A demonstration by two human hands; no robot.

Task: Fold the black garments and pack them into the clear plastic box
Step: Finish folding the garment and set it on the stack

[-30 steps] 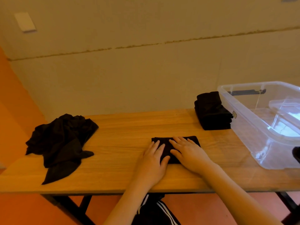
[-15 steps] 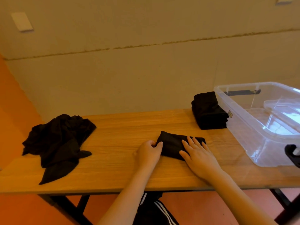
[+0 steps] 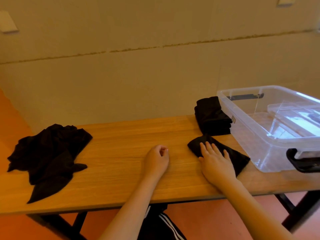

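Note:
A small folded black garment (image 3: 237, 157) lies on the wooden table (image 3: 121, 135), just left of the clear plastic box (image 3: 277, 135). My right hand (image 3: 215, 159) rests flat on it with straight fingers. Well to its left, my left hand (image 3: 156, 160) lies on bare wood, fingers loosely curled and holding nothing. A stack of folded black garments (image 3: 212, 116) sits behind, against the box's left wall. A heap of unfolded black garments (image 3: 48, 155) covers the table's left end.
The box holds a clear lid or tray (image 3: 294, 115) and has black handles at its far end (image 3: 245, 97) and near end (image 3: 301, 161). A wall runs close behind the table. Bare wood lies between the heap and my hands.
My right hand has slid the folded garment rightwards, up to the box and the stack. My left hand has let go of it and stayed behind on the wood.

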